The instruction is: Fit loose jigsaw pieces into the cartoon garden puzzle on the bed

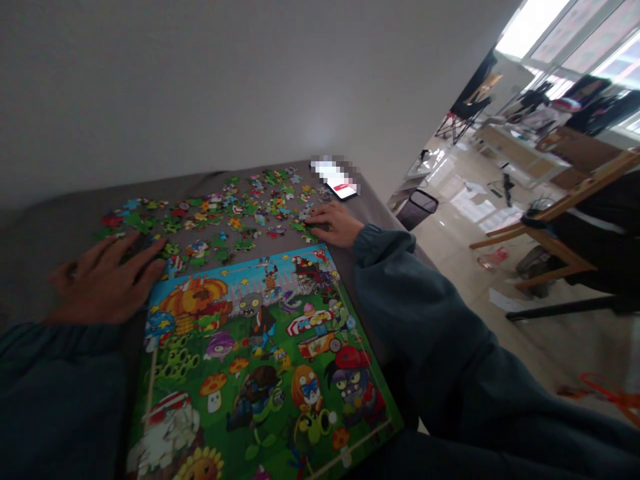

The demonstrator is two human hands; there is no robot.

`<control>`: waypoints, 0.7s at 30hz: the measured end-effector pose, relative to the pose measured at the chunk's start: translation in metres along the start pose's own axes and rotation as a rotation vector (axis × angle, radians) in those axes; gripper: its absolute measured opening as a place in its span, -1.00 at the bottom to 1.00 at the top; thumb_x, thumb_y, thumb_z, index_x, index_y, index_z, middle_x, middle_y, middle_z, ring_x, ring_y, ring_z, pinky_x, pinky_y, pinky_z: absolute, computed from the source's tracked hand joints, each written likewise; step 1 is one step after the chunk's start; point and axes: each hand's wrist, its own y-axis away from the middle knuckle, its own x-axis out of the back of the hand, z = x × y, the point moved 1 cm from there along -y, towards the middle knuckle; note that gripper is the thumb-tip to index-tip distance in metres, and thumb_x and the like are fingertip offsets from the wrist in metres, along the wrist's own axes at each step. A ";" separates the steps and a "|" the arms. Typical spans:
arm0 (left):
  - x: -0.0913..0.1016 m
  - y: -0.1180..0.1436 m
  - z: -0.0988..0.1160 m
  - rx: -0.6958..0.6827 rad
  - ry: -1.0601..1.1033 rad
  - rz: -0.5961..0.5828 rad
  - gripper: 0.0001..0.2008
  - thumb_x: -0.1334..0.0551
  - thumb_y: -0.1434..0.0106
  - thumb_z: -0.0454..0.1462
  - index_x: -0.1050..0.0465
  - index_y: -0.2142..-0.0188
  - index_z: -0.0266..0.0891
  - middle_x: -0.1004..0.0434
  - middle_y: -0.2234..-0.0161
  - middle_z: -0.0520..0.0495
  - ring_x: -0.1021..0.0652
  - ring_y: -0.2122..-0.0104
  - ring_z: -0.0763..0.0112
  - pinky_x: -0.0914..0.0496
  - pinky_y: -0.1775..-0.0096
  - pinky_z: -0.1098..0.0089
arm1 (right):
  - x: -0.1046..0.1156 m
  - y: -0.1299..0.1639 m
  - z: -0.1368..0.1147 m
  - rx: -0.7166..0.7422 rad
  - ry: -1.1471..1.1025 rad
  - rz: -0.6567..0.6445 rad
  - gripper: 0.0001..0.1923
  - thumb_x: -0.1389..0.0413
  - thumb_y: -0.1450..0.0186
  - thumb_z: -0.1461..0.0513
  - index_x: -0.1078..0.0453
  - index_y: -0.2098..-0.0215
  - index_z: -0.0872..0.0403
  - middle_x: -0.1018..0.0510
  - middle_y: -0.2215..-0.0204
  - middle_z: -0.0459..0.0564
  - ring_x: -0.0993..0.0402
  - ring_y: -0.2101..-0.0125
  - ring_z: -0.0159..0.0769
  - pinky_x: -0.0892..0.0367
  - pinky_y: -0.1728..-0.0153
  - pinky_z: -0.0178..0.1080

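Observation:
A colourful cartoon puzzle board (273, 333) lies tilted in front of me, with a green lawn, a pumpkin house and several characters on it. Beyond its top edge, loose jigsaw pieces (235, 210) are strewn over the grey cloth. My left hand (107, 277) rests palm down by the board's upper left corner, fingers spread over the nearest pieces and partly hiding them. On the right, my right hand (335, 225) reaches in among pieces at the edge of the spread. Its thumb and forefinger are apart, with a dark gap between them; no held piece can be made out.
A phone (336, 180) with a lit screen lies at the table's back right, beside the white wall (225, 80). Past the table's right edge stand a dark bin (417, 207) and a wooden chair (555, 220). Various objects lie on the shiny floor.

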 end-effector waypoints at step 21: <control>0.012 0.025 0.020 0.018 0.081 0.044 -0.47 0.16 -0.47 0.00 -0.19 -0.34 0.08 -0.10 -0.40 -0.04 -0.07 -0.37 0.09 -0.03 -0.23 -0.13 | -0.009 0.009 0.013 0.161 -0.134 0.128 -0.65 -0.06 -0.32 0.10 -0.59 0.06 -0.01 -0.62 0.20 0.14 -0.51 0.18 -0.02 -0.36 0.08 0.09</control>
